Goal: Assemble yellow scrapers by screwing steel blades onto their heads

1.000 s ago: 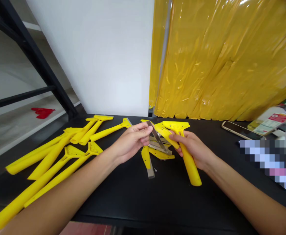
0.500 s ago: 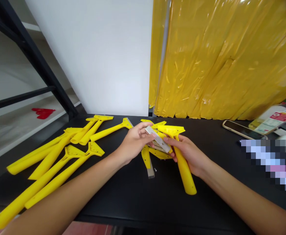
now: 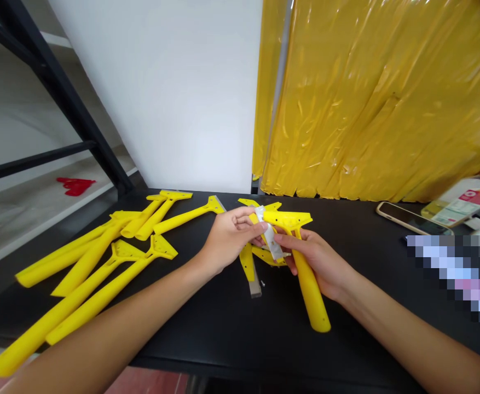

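Observation:
Between both hands is a flat silver metal piece (image 3: pixel 273 243) with a yellow part behind it. My left hand (image 3: pixel 228 238) pinches its upper left side between thumb and fingers. My right hand (image 3: pixel 322 260) is closed round the neck of a yellow scraper handle (image 3: pixel 311 290), its thumb touching the metal piece. The handle's wide head points up and its tube slants toward me. Beneath the hands lie more yellow heads (image 3: pixel 247 264), a grey metal strip (image 3: pixel 255 284) and a small screw (image 3: pixel 263 283).
Several yellow scraper handles (image 3: pixel 96 284) lie on the black table (image 3: pixel 207 339) at left. A phone (image 3: pixel 414 218) and a labelled bottle (image 3: pixel 461 200) stand at right. A red item (image 3: pixel 76 186) is on the left shelf. Yellow wrapped sheeting (image 3: pixel 371 109) rises behind.
The metal piece has turned more upright between my hands, and its face now looks brighter. My right hand still holds the yellow handle. The whole view has shifted slightly.

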A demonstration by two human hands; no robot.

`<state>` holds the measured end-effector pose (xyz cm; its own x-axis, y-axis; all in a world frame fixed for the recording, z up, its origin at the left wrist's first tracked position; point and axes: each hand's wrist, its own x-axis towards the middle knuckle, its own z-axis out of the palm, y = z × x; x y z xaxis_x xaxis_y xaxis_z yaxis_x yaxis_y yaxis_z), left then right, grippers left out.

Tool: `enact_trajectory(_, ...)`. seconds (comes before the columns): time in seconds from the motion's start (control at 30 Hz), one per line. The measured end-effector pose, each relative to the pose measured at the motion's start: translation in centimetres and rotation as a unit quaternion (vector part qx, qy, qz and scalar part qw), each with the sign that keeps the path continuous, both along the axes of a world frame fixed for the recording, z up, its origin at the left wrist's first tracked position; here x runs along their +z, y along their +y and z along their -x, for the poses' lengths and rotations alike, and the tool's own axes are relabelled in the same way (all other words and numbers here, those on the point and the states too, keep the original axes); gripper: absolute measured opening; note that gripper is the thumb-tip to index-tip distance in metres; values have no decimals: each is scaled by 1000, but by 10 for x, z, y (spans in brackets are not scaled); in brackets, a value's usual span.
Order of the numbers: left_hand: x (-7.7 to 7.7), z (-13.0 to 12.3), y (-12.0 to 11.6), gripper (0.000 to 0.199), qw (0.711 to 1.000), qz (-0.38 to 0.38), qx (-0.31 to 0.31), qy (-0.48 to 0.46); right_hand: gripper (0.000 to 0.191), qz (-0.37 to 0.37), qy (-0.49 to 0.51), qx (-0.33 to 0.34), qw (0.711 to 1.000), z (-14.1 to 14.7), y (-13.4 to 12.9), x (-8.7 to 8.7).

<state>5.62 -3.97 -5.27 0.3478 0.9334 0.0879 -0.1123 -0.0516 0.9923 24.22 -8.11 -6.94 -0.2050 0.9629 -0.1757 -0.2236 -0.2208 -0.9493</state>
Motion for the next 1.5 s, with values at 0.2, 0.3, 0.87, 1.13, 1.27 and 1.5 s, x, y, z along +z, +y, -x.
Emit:
enact_trajectory(0.2, -1, -4, -4, 34, 999, -20, 45, -11, 32, 2, -20, -39, 999, 1, 0, -2)
enact_trajectory(0.3, -5, -8, -8, 34, 995, -19, 88, -35, 31, -1, -20, -40, 999, 3, -1, -1)
enact_trajectory(0.87, -17, -13, -5, 41, 989, -76, 105, -76, 29, 8, 11, -58, 998, 13, -6, 3)
enact_trajectory(1.13, -15, -13, -8, 50, 989, -55, 108, -88, 28, -7, -3, -70, 998, 13, -9, 5)
enact_trajectory(1.27, -14, -12, -8, 52, 990, -39, 109, -85, 26, -7, -4, -63, 998, 11, -9, 6)
enact_trajectory(1.5, -9, -12, -10, 34, 992, -31, 99, -73, 26, -13, 5, -60, 998, 11, -10, 5)
